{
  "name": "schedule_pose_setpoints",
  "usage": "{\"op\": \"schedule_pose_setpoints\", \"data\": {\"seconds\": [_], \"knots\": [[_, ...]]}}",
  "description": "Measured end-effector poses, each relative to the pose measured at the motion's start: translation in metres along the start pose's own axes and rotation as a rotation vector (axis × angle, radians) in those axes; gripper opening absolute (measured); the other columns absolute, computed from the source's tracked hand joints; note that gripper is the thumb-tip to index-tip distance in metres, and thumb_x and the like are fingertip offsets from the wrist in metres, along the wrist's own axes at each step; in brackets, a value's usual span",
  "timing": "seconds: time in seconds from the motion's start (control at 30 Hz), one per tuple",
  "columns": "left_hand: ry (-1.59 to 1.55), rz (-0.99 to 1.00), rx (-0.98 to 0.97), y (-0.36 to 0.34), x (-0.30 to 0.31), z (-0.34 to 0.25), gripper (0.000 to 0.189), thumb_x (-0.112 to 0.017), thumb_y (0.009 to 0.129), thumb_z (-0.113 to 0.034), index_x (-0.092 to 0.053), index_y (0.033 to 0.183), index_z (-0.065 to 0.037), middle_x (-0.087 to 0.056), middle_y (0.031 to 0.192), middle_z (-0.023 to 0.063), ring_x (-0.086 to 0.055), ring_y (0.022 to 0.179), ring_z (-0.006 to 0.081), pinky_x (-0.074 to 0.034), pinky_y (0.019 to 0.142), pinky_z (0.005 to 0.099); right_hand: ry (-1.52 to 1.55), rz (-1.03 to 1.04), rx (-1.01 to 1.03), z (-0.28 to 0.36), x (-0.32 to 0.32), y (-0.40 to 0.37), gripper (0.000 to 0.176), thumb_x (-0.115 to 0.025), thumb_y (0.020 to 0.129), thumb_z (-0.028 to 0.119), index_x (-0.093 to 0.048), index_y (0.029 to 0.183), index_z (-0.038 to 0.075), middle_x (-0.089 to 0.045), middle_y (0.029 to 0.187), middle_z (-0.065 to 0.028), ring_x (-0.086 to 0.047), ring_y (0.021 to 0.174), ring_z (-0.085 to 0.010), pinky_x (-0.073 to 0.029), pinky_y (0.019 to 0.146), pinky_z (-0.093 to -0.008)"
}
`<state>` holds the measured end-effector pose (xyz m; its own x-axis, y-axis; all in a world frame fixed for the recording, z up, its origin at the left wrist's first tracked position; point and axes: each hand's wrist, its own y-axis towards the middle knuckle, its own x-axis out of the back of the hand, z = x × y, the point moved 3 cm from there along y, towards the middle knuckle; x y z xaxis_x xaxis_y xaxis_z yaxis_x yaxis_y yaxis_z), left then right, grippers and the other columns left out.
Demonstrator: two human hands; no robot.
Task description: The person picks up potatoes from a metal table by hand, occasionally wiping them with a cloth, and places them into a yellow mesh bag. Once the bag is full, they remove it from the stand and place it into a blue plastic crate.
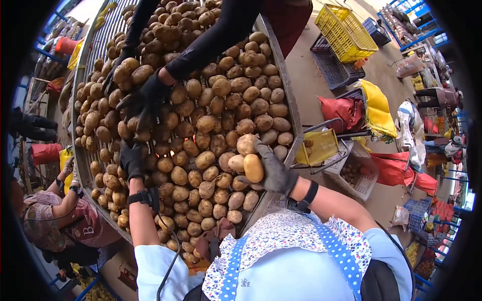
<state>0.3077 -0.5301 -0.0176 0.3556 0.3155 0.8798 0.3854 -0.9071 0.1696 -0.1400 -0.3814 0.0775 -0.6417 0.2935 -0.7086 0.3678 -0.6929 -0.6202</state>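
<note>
My right hand point(275, 169), in a grey glove, is closed around potatoes at the near right of the sorting table. A smooth yellow potato point(253, 168) sits in its grip, with a rougher brown potato point(246, 144) against the fingertips. On the left, my left hand point(132, 161) in a black glove rests on the potatoes, fingers extended forward and partly hidden among them. Just beyond it, a co-worker's black-gloved hand point(145, 103) spreads over the heap. Many soil-marked potatoes point(205, 160) cover the table between my hands.
A metal rim point(285, 75) borders the table on the right; bare rollers point(111, 30) show at the far left. Right of it stand a yellow crate point(346, 32), a white crate point(369, 170) holding potatoes and red sacks point(341, 111). Another person point(65, 215) stands at the left.
</note>
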Motion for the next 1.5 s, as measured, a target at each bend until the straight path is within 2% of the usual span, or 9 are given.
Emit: {"op": "schedule_pose_setpoints", "data": {"seconds": [0.3, 0.4, 0.53, 0.63, 0.73, 1.0, 1.13, 1.3, 1.5], "knots": [[-0.333, 0.053, 0.066, -0.048, 0.031, 0.026, 0.035, -0.058, 0.096, -0.014, -0.057, 0.128, -0.001, -0.062, 0.121, 0.0033, -0.054, 0.105, 0.0119, -0.044, 0.094, 0.0273, -0.36, 0.202, -0.071, 0.035, 0.05, -0.069, 0.061, -0.044, 0.1, 0.044, -0.028, 0.148, 0.01, -0.042, 0.138, -0.0083, -0.055, 0.117, -0.0238, -0.049, 0.094, -0.0406], [-0.179, -0.006, 0.12, -0.058, 0.044, -0.011, 0.037, -0.055, 0.095, -0.024, -0.057, 0.128, -0.008, -0.065, 0.121, 0.0144, -0.061, 0.111, 0.031, -0.046, 0.095, 0.0386, -0.382, 0.05, 0.004, 0.058, 0.108, -0.096, 0.057, -0.045, 0.1, 0.044, -0.034, 0.145, 0.01, -0.05, 0.133, -0.0084, -0.058, 0.113, -0.0225, -0.05, 0.092, -0.0408], [-0.029, -0.006, 0.036, -0.021, 0.028, -0.001, 0.041, -0.056, 0.092, -0.029, -0.057, 0.126, -0.007, -0.065, 0.119, 0.0178, -0.06, 0.112, 0.034, -0.046, 0.095, 0.0422, -0.388, -0.152, 0.086, 0.058, 0.149, -0.111, 0.052, -0.046, 0.1, 0.042, -0.04, 0.14, 0.01, -0.057, 0.124, -0.0076, -0.061, 0.108, -0.0218, -0.052, 0.089, -0.0396], [0.083, 0.382, 0.389, 0.012, 0.013, -0.001, 0.058, -0.069, 0.08, -0.032, -0.05, 0.126, -0.001, -0.062, 0.114, 0.028, -0.059, 0.114, 0.0352, -0.047, 0.095, 0.0419, -0.305, -0.262, 0.148, 0.047, 0.145, -0.104, 0.047, -0.046, 0.1, 0.04, -0.044, 0.137, 0.009, -0.059, 0.119, -0.0091, -0.062, 0.103, -0.0216, -0.053, 0.087, -0.0379], [0.192, 0.121, 0.415, 0.009, 0.009, -0.026, 0.071, -0.071, 0.076, -0.03, -0.041, 0.134, -0.002, -0.06, 0.118, 0.0291, -0.058, 0.113, 0.0403, -0.046, 0.094, 0.0472, -0.232, -0.252, 0.153, 0.022, 0.124, -0.093, 0.044, -0.046, 0.101, 0.035, -0.044, 0.136, 0.008, -0.059, 0.117, -0.0095, -0.062, 0.102, -0.0213, -0.053, 0.085, -0.0361], [-0.459, 0.119, 0.173, -0.003, 0.023, -0.004, 0.101, -0.08, 0.068, -0.019, -0.022, 0.149, -0.003, -0.048, 0.135, 0.028, -0.053, 0.119, 0.0381, -0.047, 0.095, 0.0439, -0.419, -0.251, 0.199, 0.017, 0.065, -0.072, 0.044, -0.045, 0.102, 0.031, -0.042, 0.138, 0.006, -0.058, 0.121, -0.0103, -0.062, 0.102, -0.0199, -0.053, 0.085, -0.0343], [-1.188, 0.235, 0.158, -0.058, 0.099, -0.043, 0.093, -0.062, 0.074, 0.015, -0.018, 0.152, -0.007, -0.044, 0.14, 0.0146, -0.052, 0.121, 0.0234, -0.049, 0.097, 0.0324, -0.489, -0.198, 0.185, 0.028, 0.053, -0.079, 0.045, -0.044, 0.102, 0.031, -0.041, 0.139, 0.006, -0.057, 0.126, -0.0112, -0.062, 0.102, -0.0194, -0.053, 0.087, -0.0344], [-1.21, 0.107, -0.081, -0.115, 0.171, -0.123, 0.095, -0.064, 0.074, 0.013, -0.017, 0.153, -0.01, -0.042, 0.144, 0.011, -0.046, 0.128, 0.021, -0.045, 0.104, 0.0329, -0.492, -0.024, 0.182, 0.038, 0.049, -0.077, 0.046, -0.042, 0.103, 0.031, -0.04, 0.14, 0.004, -0.057, 0.128, -0.0116, -0.062, 0.109, -0.0211, -0.053, 0.09, -0.0352], [-1.361, 0.727, -0.224, -0.235, 0.136, -0.335, 0.091, -0.074, 0.078, -0.001, -0.021, 0.152, -0.009, -0.043, 0.144, 0.0136, -0.047, 0.129, 0.0232, -0.043, 0.105, 0.0343, -0.181, 0.497, 0.112, 0.05, 0.023, -0.109, 0.056, -0.041, 0.102, 0.04, -0.027, 0.15, 0.014, -0.044, 0.142, -0.0038, -0.051, 0.123, -0.0205, -0.048, 0.098, -0.0408]]}}
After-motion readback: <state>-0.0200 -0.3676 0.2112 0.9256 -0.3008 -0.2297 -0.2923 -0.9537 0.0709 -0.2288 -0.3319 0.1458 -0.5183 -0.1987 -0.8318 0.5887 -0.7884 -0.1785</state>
